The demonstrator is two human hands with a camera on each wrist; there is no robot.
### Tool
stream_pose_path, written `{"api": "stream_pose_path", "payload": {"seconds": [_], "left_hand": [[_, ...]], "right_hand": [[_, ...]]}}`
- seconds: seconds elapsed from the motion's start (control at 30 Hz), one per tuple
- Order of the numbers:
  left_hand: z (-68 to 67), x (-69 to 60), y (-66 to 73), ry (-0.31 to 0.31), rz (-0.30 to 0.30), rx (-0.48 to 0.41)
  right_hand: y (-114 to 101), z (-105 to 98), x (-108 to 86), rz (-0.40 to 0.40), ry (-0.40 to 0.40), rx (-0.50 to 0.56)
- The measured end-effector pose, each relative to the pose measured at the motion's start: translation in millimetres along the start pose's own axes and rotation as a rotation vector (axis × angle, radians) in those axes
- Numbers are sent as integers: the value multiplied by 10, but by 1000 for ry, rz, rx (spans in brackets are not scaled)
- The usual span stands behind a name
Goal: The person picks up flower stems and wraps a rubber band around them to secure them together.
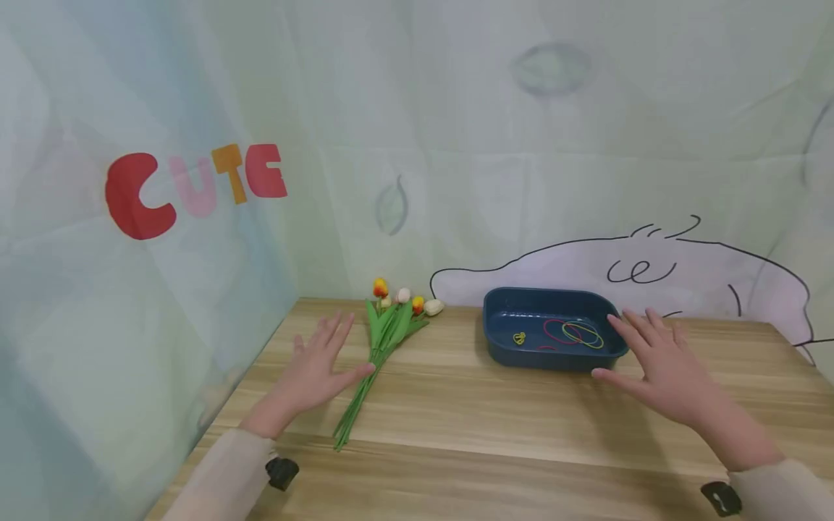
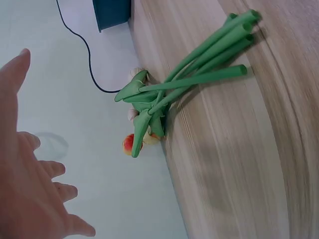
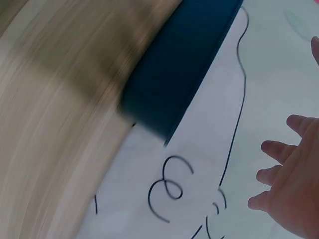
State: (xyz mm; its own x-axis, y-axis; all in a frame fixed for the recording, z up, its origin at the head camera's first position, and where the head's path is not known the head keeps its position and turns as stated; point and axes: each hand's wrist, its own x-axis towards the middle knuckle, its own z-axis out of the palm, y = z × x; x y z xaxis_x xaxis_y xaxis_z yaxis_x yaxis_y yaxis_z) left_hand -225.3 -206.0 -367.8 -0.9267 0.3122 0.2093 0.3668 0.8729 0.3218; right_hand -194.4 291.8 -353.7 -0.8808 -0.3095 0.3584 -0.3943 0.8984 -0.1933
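Note:
My left hand (image 1: 314,373) hovers with spread fingers just left of a bunch of artificial tulips (image 1: 384,340). Their green stems (image 2: 209,57) lie together on the table, and the blooms are orange-yellow, white and pale pink. Fingers spread, my right hand (image 1: 671,369) is held in the air by the right end of a dark blue basin (image 1: 554,358). Inside the basin are a red rubber band, yellow rubber bands (image 1: 583,335) and a small knotted yellow band (image 1: 518,338). Neither hand holds anything. From the right wrist, only the basin's outer side (image 3: 164,74) shows.
The wood-grain table (image 1: 456,434) meets a pale printed cloth (image 1: 417,145) at its back and left. Coloured letters (image 1: 140,195) decorate the left cloth, and a line-drawn figure (image 1: 560,264) is printed behind the basin. Dark wrist devices (image 1: 282,472) sit at both cuffs.

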Motion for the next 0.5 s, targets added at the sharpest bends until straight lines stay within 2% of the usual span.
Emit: {"api": "stream_pose_path", "payload": {"seconds": [0.23,0.5], "left_hand": [[52,47,17,-5,-15,-173],[194,93,41,-13,-23,-332]], "right_hand": [[-354,103,203,-29,-20,80],[-695,307,457,-74,-14,194]]}}
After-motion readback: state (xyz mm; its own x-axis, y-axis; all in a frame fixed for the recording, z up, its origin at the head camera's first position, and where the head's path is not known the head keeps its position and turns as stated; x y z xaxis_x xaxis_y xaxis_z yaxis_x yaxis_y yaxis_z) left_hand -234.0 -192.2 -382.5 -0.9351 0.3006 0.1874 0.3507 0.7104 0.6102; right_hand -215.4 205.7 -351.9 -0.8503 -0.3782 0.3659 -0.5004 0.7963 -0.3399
